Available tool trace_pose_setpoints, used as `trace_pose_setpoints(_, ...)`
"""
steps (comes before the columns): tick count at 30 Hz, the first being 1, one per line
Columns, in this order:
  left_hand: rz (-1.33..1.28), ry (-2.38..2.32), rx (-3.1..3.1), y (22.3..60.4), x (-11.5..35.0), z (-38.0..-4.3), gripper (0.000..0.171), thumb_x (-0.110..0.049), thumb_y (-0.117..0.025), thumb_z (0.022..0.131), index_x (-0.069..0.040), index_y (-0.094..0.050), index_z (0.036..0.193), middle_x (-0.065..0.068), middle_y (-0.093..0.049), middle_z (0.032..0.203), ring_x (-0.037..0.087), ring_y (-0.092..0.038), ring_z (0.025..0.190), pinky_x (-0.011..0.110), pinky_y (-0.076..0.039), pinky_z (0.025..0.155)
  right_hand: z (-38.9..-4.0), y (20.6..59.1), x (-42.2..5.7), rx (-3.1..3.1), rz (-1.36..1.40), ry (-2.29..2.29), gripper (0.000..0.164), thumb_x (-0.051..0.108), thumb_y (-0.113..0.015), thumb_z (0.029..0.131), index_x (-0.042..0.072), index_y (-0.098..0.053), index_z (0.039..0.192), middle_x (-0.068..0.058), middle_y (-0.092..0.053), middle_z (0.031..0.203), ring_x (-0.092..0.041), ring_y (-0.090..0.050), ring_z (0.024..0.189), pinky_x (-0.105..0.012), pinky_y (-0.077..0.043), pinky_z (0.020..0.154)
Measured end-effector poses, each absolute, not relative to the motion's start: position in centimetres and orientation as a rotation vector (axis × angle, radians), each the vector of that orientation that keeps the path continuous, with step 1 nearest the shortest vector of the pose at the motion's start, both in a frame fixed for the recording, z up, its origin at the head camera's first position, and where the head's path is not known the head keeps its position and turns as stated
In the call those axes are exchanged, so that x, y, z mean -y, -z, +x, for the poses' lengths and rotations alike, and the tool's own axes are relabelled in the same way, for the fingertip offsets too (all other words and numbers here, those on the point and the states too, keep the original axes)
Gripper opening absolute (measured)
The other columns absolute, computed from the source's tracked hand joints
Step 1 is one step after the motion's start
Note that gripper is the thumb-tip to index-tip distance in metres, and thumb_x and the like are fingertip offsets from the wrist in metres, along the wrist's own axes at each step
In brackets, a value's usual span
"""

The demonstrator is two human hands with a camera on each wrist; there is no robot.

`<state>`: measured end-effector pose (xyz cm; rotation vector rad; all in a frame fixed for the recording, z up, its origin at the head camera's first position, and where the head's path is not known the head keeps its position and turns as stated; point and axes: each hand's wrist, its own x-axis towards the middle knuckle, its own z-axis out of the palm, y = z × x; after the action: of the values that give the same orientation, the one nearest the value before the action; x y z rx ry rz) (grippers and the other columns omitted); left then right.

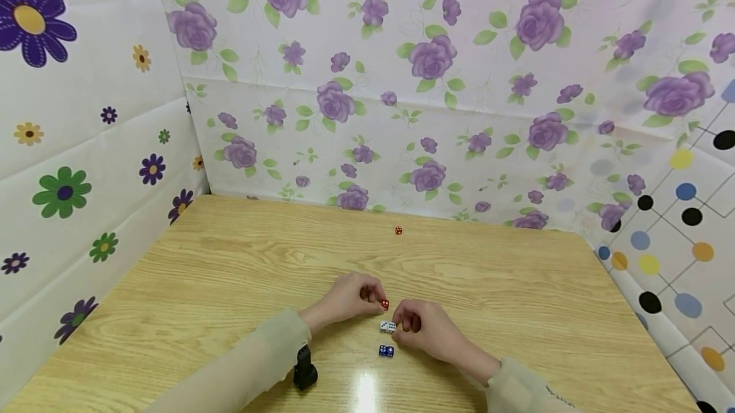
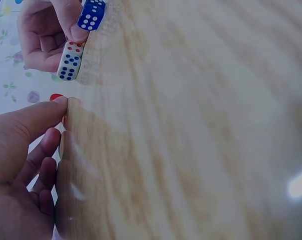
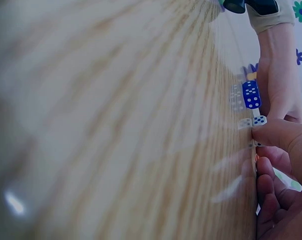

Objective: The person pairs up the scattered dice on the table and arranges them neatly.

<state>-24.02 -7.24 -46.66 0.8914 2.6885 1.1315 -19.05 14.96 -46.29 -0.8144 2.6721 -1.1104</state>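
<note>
In the head view my left hand pinches a red die between thumb and index finger, low at the wooden tabletop. In the left wrist view the thumb covers most of that red die. My right hand holds the right one of two white dice that sit side by side, its thumb and index finger at the die's edges. The white die shows blue and red pips. Nearer me, two blue dice rest side by side, touching no hand.
Another red die lies alone toward the back of the table. A black device is strapped at the left wrist. Flowered cloth hangs behind the table, and patterned cloth stands at both sides.
</note>
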Motion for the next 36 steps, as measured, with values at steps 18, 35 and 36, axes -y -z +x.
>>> trace_pose_setpoints(18,0.884,-1.146,-2.675,46.7,7.3,-23.9,0.008,-0.019,-0.079,0.083,-0.021,-0.073,0.087,-0.009,-0.062,0.073,0.001,-0.05,0.064,0.019,-0.042,0.063,-20.0,46.4,-15.6,-2.591,-0.853,1.079,0.015,0.025,-0.077,0.086,0.021,-0.066,0.095,0.007,-0.058,0.076,0.001,-0.046,0.061,-0.018,-0.041,0.058)
trace_pose_setpoints(35,0.924,-1.132,-2.68,46.6,7.4,-24.1,0.007,-0.02,-0.079,0.084,-0.02,-0.073,0.086,-0.008,-0.061,0.073,-0.001,-0.046,0.062,0.018,-0.039,0.063,-28.2,40.7,-17.3,-2.617,-1.181,0.729,0.02,0.013,-0.074,0.086,0.01,-0.07,0.105,0.005,-0.064,0.08,-0.003,-0.055,0.069,-0.022,-0.047,0.064)
trace_pose_setpoints(36,0.918,-1.131,-2.682,46.7,7.5,-24.0,0.007,-0.02,-0.079,0.084,-0.02,-0.073,0.086,-0.008,-0.061,0.073,-0.001,-0.046,0.062,0.018,-0.038,0.064,-28.9,40.4,-17.3,-2.616,-1.178,0.72,0.021,0.014,-0.074,0.087,0.009,-0.069,0.107,0.004,-0.064,0.081,-0.004,-0.055,0.071,-0.022,-0.048,0.065)
